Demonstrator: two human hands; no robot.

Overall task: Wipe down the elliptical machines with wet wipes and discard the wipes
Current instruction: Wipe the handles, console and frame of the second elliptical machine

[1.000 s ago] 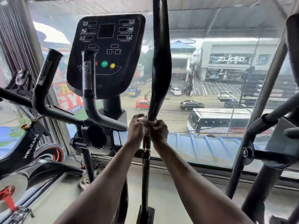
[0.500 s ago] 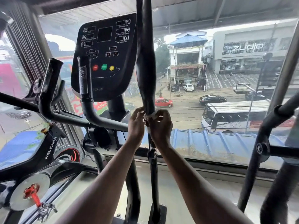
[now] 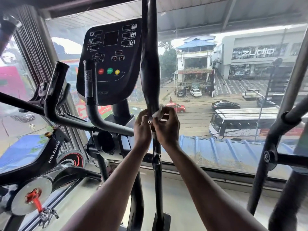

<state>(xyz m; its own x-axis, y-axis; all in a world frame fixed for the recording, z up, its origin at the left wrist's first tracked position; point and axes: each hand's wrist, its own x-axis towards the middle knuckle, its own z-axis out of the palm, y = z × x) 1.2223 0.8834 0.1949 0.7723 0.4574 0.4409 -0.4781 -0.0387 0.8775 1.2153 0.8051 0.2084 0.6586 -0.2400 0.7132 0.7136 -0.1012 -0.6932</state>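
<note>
The wiping step is in hand, on the moving handlebar (image 3: 150, 72) of the elliptical machine, the tall black padded arm that rises in front of the window (image 3: 233, 97); the white wet wipe (image 3: 157, 112) sits at the lower end of the foam grip, where the padding gives way to the thinner metal bar (image 3: 157, 157) below. Both hands meet there: the left hand (image 3: 142, 129) is curled against the near-left side of the bar, its fingers (image 3: 144, 114) bent round toward the wipe, though how much of the wipe they catch cannot be told; the right hand (image 3: 167, 125) pinches the wipe between thumb and curled fingers (image 3: 170, 112) and holds it against the grip.

The console (image 3: 110, 60), with its red, green and yellow buttons, stands just left of the handlebar; the fixed handle (image 3: 90, 90) curves in front of it; a spin bike (image 3: 50, 147) stands at the far left.

Judging from where the wipe sits, the grip above looks still to be covered; the next move likely calls for wrapping the wipe round the foam and drawing it along the length with steady pressure, keeping the cloth folded so it does not slip; discarding looks some way off.
</note>
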